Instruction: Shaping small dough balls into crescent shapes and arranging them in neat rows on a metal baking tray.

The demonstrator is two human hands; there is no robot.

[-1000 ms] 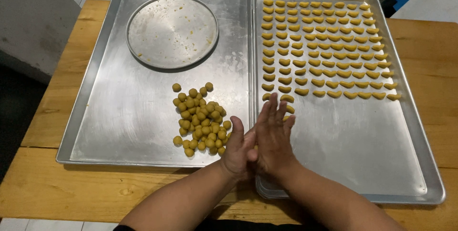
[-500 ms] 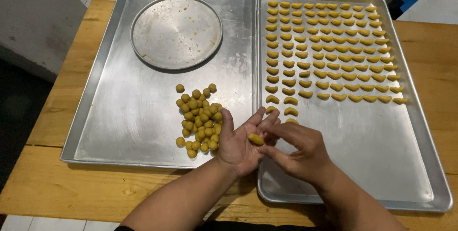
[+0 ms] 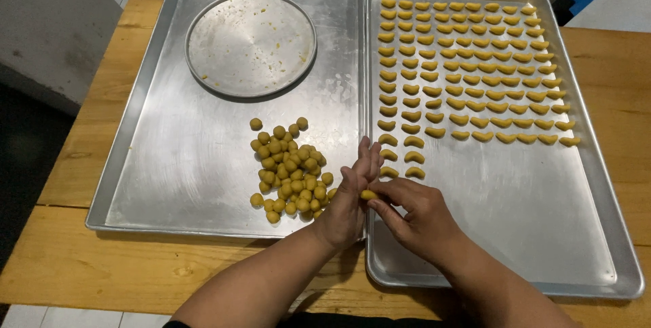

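Observation:
My left hand [image 3: 350,196] and my right hand [image 3: 413,216] meet over the seam between two metal trays. A small yellow dough piece [image 3: 368,195] sits between them: my right fingertips pinch it against my left palm, whose fingers point up and away. Just left of my left hand lies a pile of several yellow dough balls [image 3: 289,173] on the left tray [image 3: 176,165]. Rows of yellow crescent-shaped dough pieces [image 3: 468,70] fill the far part of the right tray [image 3: 542,219], the nearest ones right beyond my fingertips.
A round metal plate [image 3: 251,45] with crumbs lies at the far end of the left tray. Both trays rest on a wooden table [image 3: 81,267]. A grey block [image 3: 41,23] stands off the table's left side.
My hands were pressed together palm to palm, then came apart, showing the dough piece on my left palm. Now my right fingers pinch that piece against my left hand.

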